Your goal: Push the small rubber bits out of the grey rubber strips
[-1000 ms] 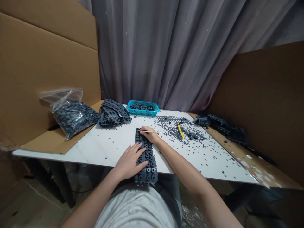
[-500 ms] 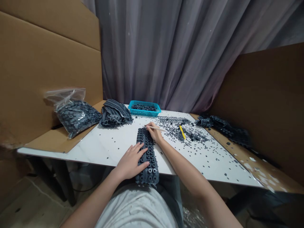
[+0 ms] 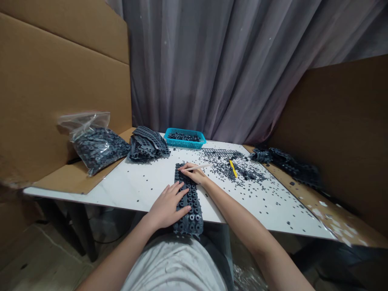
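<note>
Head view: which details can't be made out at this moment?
All in the head view:
Strip: part covered by the left hand.
Stick: lower end too small to make out in the right hand.
Basket: floor hidden by wall and dark pieces.
Scattered bits: individual shapes too small to tell.
Right cardboard: cut off by the picture's edge.

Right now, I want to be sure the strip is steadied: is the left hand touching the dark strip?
Touching. The head view shows the left hand resting spread on the dark strip, fingers lying across it.
</note>
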Available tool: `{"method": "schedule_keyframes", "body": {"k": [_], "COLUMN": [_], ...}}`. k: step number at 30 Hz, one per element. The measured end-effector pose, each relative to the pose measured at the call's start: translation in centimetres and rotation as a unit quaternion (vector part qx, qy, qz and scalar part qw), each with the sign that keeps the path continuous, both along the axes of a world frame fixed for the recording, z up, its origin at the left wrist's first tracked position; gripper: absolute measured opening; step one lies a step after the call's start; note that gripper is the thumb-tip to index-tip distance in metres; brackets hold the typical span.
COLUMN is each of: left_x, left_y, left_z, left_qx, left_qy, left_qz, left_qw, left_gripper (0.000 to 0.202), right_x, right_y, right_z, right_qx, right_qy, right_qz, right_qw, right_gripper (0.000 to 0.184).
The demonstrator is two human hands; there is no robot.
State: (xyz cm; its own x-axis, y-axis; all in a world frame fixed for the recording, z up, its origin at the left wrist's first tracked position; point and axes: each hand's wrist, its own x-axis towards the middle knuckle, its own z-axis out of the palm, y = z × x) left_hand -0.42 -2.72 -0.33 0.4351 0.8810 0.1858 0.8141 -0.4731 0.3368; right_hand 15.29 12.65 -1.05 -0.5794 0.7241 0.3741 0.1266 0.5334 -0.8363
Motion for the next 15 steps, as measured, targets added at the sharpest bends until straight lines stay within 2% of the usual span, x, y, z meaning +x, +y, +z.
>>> {"method": "schedule_keyframes", "body": {"k": [7, 12, 15], "left_x": [0.0, -0.02, -0.04], "left_y": [0.05, 0.11, 0.09], "left_z": [-0.18, -0.29, -0.26], "left_qx": [0.001, 0.001, 0.001], "left_qy": [-0.009, -0.012, -0.008], "left_qz": [0.002, -0.001, -0.001], "left_qw": [1.0, 1.0, 1.0], "left_gripper": [0.058, 0.058, 0.058], "right_x": [0.02, 0.03, -0.02], "right_y": [0.07, 0.06, 0.01], "right_z": [-0.08, -0.07, -0.04], "right_qx": [0.095, 0.178, 0.2], "right_qy": [-0.034, -0.084, -0.102], "right_qz": [-0.011, -0.026, -0.022], "right_qw": [0.995, 0.98, 0.974], "right_gripper": [0.023, 0.018, 0.016]}}
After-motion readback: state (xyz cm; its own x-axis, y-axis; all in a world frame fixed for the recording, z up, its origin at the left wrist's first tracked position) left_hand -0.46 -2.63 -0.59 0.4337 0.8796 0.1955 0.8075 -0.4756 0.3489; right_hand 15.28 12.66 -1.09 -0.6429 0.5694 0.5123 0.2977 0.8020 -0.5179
